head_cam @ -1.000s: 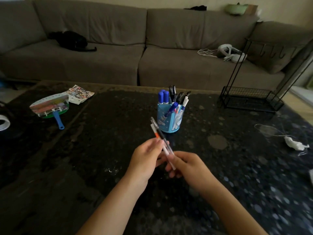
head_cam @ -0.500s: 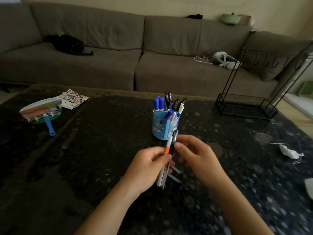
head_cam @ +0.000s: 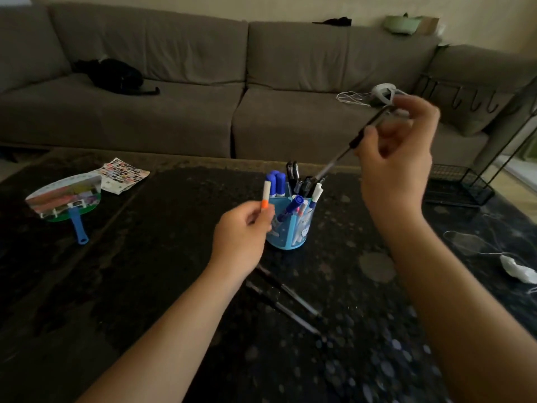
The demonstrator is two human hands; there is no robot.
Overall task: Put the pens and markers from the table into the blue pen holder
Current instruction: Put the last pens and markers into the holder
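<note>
Pinching slim dark pen (head_cam: 345,152), right hand (head_cam: 398,158) above round blue holder (head_cam: 290,225).

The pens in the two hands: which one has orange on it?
The white pen in the left hand; it has an orange band just above the fingers. The pen in the right hand is dark and slanted down toward the blue pen holder.

The pen holder (head_cam: 290,225) is crowded with upright pens, leaving little free room at its mouth. The left hand (head_cam: 241,237) sits just beside it, blocking that side. Two pens (head_cam: 287,301) lie on the dark table (head_cam: 145,271) nearer the person; elsewhere around the holder is open
</note>
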